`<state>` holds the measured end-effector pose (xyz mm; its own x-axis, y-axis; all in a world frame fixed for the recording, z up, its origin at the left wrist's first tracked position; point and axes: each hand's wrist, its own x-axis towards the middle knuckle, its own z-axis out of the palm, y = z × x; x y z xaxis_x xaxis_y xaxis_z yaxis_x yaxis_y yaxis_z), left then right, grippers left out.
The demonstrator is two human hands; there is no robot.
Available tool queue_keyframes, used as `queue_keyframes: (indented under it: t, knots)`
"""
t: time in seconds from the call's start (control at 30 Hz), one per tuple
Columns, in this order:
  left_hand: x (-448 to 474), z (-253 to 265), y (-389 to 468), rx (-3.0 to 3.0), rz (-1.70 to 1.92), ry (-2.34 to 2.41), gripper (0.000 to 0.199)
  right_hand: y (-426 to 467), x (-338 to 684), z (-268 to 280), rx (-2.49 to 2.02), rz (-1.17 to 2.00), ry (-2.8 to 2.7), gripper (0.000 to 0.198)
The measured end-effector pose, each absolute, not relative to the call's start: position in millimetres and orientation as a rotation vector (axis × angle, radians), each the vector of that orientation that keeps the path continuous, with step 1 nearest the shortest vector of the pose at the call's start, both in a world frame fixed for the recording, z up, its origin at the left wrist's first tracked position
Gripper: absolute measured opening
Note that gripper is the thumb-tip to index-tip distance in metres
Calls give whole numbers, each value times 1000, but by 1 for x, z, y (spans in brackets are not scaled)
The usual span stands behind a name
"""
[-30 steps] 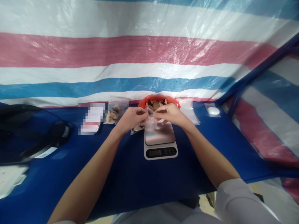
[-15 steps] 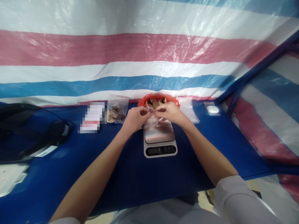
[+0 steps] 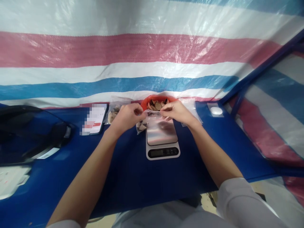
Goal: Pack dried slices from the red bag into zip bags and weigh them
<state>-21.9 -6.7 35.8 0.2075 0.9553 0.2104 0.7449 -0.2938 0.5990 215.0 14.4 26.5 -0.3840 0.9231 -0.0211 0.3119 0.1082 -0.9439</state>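
Between my two hands a clear plastic zip bag (image 3: 153, 115) is stretched by its top edge. My left hand (image 3: 128, 118) pinches its left end, and my right hand (image 3: 178, 113) pinches the right end. Brown dried slices (image 3: 142, 126) sit in the bag's lower left corner. Just below it lies a white kitchen scale (image 3: 162, 136) with a shiny plate and a dark display panel. Behind the hands stands a red bag (image 3: 144, 103), open at the top and full of similar dried slices (image 3: 157, 105). Another clear bag of slices (image 3: 112, 114) rests left, partly hidden by my left hand.
At the left are a phone (image 3: 98, 118), a black object with a strap (image 3: 67, 131) and a white item (image 3: 13, 180). Flat clear bags (image 3: 190, 107) and a white oval object (image 3: 216, 111) lie right. A striped sheet (image 3: 152, 47) backs the blue table (image 3: 133, 180).
My left hand has moved left, away from my right hand. The zip bag's top edge is now pulled out straight, and slices show in its lower left corner.
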Motion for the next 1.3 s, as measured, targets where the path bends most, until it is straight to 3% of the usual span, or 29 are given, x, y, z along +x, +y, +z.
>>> queue_keyframes:
  t: [0.17, 0.4, 0.7, 0.97, 1.07, 1.23, 1.3]
  knots:
    - [-25, 26, -6, 2206, 829, 1265, 52, 16, 217, 29, -1173, 1283, -1818, 17]
    - [-15, 4, -7, 2273, 782, 1204, 91, 16, 216, 28, -1133, 1282, -1805, 23]
    - [-5, -7, -5, 2333, 979, 1266, 65, 5, 213, 51, -1128, 1072, -1772, 33]
    - [1, -8, -6, 2289, 1081, 1304, 53, 6, 177, 53, -1205, 601, -2210, 26]
    - [0, -7, -6, 2275, 1067, 1306, 53, 10, 177, 48, -1128, 706, -2194, 22]
    - [-13, 2, -4, 2197, 904, 1322, 65, 14, 198, 51, -951, 1138, -1927, 19]
    - [-21, 6, -2, 2183, 832, 1318, 58, 15, 206, 53, -944, 1208, -1826, 21]
